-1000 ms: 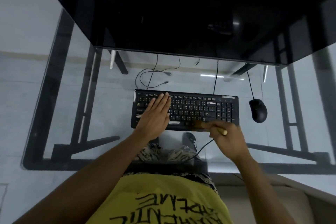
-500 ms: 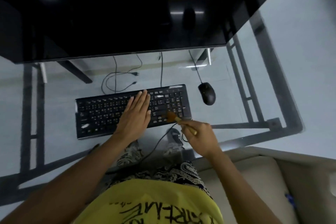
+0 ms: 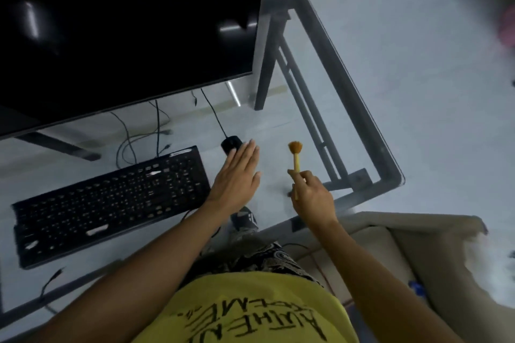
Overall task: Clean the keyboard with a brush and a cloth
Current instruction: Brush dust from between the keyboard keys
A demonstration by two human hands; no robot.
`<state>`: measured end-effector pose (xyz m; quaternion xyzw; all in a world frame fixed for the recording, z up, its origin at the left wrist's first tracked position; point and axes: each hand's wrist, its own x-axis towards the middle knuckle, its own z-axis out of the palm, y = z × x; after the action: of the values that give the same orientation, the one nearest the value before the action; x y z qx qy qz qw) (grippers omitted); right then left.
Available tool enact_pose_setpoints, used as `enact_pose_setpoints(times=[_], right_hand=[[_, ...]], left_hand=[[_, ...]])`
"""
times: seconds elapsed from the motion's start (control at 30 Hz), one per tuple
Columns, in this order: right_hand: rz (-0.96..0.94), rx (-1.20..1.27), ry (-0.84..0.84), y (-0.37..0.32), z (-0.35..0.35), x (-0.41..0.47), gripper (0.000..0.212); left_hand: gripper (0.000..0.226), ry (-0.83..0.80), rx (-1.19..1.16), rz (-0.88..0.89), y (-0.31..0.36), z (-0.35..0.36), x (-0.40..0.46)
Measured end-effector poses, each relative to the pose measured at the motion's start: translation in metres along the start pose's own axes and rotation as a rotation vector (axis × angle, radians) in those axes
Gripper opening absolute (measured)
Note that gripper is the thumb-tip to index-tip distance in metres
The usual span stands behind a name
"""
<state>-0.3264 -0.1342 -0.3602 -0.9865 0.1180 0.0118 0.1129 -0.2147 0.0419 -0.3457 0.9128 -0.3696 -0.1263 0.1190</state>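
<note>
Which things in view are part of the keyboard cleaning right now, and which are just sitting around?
In the job:
- keyboard, on the glass desk
- brush, bristles up, held in the right hand
- left hand, open and flat, right of the keyboard

Just there:
- mouse, partly behind the left fingertips
- monitor, screen dark
- loose cables behind the keyboard

No cloth in view.

yellow shirt [image 3: 250,312] | black print, upside down | reads "AUTHE…", rest unreadable
</note>
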Motion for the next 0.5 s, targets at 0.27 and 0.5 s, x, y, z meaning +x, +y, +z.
enact_pose_setpoints(times=[0.27,0.5], right_hand=[[0.01,-0.03,-0.059,0.013,0.01,0.003,0.054],[-0.026,0.005,-0.186,0.025,0.017,-0.003,0.072]], left_hand=[[0.06,-0.109,0.087,0.035,0.042,0.019,0.036],[0.057,-0.094,0.085,0.03,0.051,-0.005,0.037]])
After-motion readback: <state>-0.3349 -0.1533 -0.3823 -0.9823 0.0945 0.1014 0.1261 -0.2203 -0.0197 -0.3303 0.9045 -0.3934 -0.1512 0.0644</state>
